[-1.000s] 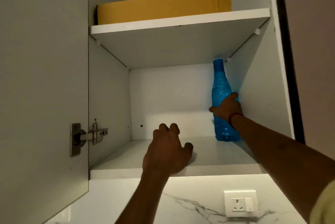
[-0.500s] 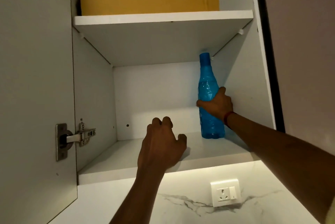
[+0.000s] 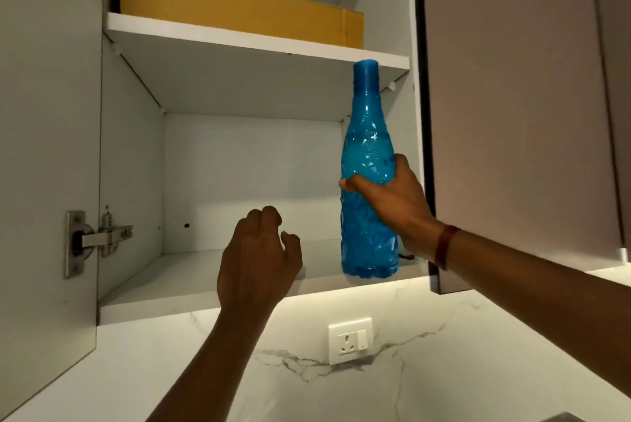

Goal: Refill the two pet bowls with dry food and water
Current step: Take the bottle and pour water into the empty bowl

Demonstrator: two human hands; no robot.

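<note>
Nearest the camera, two bare forearms reach up toward an open wall cabinet. The left hand [image 3: 259, 258] hangs in front of the lip of the lower shelf [image 3: 160, 288], its fingers curled toward the palm and the thumb a little apart, with nothing in it. Whether it touches the shelf cannot be told. The right hand [image 3: 396, 203], with a red band [image 3: 445, 246] on its wrist, is wrapped round the middle of the blue water bottle [image 3: 367, 135], thumb across the front and fingers behind.

The bottle stands upright at the right side of the cabinet opening. It is translucent blue plastic with a crinkled, faceted body, which narrows to a smooth neck under a plain blue cap. The cap overlaps the front edge of the upper shelf [image 3: 239, 42], and the base sits level with the front of the lower shelf. It is unclear whether it rests there or is held clear.

Below the cabinet, a white socket with a switch [image 3: 350, 339] is set in the lit marble wall [image 3: 478, 360]. The cabinet door [image 3: 44, 148] stands open on the left, on a metal hinge [image 3: 99, 240]. Farthest up, a flat yellow cardboard box [image 3: 239, 10] lies on the upper shelf.
</note>
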